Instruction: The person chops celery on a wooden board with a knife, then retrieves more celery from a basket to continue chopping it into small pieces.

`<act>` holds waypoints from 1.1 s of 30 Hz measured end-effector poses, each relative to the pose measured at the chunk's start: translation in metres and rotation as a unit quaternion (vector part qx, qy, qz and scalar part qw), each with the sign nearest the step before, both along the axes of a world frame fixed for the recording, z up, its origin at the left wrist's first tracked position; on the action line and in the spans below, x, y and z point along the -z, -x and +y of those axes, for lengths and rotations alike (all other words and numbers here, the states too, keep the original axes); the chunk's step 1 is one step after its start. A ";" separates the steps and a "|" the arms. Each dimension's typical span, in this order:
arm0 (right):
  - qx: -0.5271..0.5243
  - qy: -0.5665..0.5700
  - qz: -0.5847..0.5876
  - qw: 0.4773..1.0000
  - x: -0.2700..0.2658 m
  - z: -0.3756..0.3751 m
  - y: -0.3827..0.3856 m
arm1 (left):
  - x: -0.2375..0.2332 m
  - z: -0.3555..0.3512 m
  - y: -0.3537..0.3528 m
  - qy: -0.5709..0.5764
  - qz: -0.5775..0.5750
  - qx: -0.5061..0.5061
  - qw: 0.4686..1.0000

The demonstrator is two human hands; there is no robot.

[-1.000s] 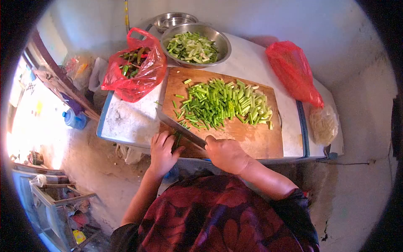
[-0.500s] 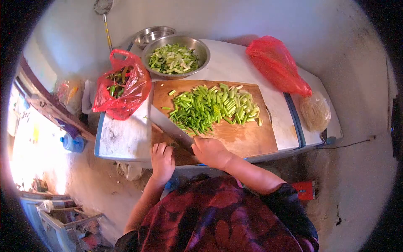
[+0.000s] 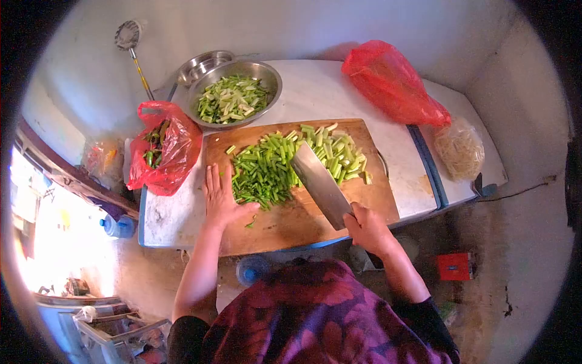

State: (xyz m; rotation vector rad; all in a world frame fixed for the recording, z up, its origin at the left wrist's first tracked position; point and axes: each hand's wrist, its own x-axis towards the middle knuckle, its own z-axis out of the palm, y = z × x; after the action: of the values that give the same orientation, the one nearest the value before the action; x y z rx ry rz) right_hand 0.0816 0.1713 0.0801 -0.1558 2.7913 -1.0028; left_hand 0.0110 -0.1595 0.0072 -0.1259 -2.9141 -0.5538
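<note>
My right hand (image 3: 366, 228) grips the handle of a cleaver (image 3: 320, 185), whose broad blade slants up and left over the chopped green stalks (image 3: 267, 173). These cut pieces lie heaped on a wooden cutting board (image 3: 364, 203), darker green at the left and paler at the right. My left hand (image 3: 220, 199) is open, fingers spread, at the board's left edge, its thumb reaching toward the lower side of the heap. A few loose bits lie near that thumb. The blade hides part of the heap.
Behind the board stands a steel bowl (image 3: 276, 91) of cut greens, beside another steel bowl (image 3: 200, 64). A red bag (image 3: 176, 164) with peppers is at left. A red plastic bag (image 3: 394, 82) and a clear bag of noodle-like strands (image 3: 459, 155) lie at right.
The cleaver has swung from the board's left side to the right, over the heap. My left hand has opened and moved up along the board's left edge. The view has shifted slightly.
</note>
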 end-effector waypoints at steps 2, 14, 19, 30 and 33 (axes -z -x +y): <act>-0.023 -0.039 0.021 0.999 0.002 0.009 0.004 | 0.004 0.004 0.020 0.002 -0.022 0.007 1.000; -0.197 -0.140 0.095 0.966 0.001 -0.011 0.031 | 0.009 0.058 -0.006 -0.032 0.002 0.003 0.999; -0.181 -0.065 0.078 0.978 -0.002 0.006 0.033 | -0.008 0.055 -0.036 -0.043 0.033 0.020 0.998; 0.006 0.213 -0.220 0.952 0.028 -0.003 0.021 | -0.004 0.046 -0.015 -0.062 0.004 0.062 0.996; 0.019 0.207 -0.246 0.947 0.018 -0.021 0.018 | 0.004 0.047 -0.004 -0.078 0.039 0.110 0.990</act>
State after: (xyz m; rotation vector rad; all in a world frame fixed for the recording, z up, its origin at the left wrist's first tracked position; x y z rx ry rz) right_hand 0.0637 0.1499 0.0616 0.0890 2.1202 -1.4023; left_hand 0.0152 -0.1130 0.0032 -0.4407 -2.7856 -0.7897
